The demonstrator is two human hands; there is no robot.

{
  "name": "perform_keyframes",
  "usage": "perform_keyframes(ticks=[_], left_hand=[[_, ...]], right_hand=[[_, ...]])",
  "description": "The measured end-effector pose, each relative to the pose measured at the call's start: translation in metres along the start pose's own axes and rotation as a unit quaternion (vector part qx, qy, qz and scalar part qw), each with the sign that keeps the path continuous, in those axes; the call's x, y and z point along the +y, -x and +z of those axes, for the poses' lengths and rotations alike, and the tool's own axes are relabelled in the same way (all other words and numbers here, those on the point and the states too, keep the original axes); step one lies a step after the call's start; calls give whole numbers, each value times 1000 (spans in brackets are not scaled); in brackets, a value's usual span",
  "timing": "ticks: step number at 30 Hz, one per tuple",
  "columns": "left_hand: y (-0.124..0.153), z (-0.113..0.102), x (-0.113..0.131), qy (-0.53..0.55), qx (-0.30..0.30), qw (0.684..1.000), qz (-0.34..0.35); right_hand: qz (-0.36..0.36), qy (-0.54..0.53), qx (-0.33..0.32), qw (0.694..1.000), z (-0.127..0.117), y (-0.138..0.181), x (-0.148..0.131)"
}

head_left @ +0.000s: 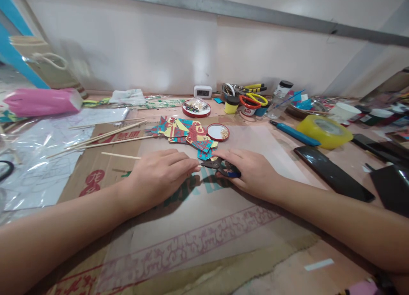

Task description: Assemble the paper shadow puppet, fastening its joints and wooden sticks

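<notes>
My left hand [158, 176] rests palm down on a sheet of translucent paper [255, 148] laid over flattened cardboard [105, 167], its fingers close together and pointing right. My right hand [252, 171] lies beside it, curled over a small dark plier-like tool with blue handles [223, 167]. Just beyond both hands sits a cluster of colourful painted cut-out pieces [188, 133]. A thin wooden stick [120, 156] lies left of my left hand.
Several wooden sticks [105, 137], two round red lids [217, 132] [196, 108], a yellow tape roll [324, 131], a blue knife [294, 133], a black phone [332, 173], scissors [252, 100], jars, a small clock [203, 91] and a pink bundle [41, 101] crowd the table against the wall.
</notes>
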State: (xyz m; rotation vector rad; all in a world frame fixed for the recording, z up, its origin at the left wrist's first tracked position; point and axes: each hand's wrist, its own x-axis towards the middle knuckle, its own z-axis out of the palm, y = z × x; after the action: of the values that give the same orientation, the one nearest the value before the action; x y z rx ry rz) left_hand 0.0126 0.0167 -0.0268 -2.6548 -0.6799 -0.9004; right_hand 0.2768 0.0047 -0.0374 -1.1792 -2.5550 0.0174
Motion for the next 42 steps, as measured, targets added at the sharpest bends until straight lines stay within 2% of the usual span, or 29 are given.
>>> perform_keyframes(ticks=[5,16,24,42], left_hand=[[-1,3,-3,-6,1,999,-53],[1,3,-1,-15,-23,998,-65],[3,2,-2,-5,-76,993,-93],[2,4,-2,-23,-42,997,-59]], right_hand=[[13,11,23,1000,-1,-2,0],[7,20,19,1000,2,0,3],[7,18,19,1000,2,-1,3],[8,4,5,1000,1,-1,3]])
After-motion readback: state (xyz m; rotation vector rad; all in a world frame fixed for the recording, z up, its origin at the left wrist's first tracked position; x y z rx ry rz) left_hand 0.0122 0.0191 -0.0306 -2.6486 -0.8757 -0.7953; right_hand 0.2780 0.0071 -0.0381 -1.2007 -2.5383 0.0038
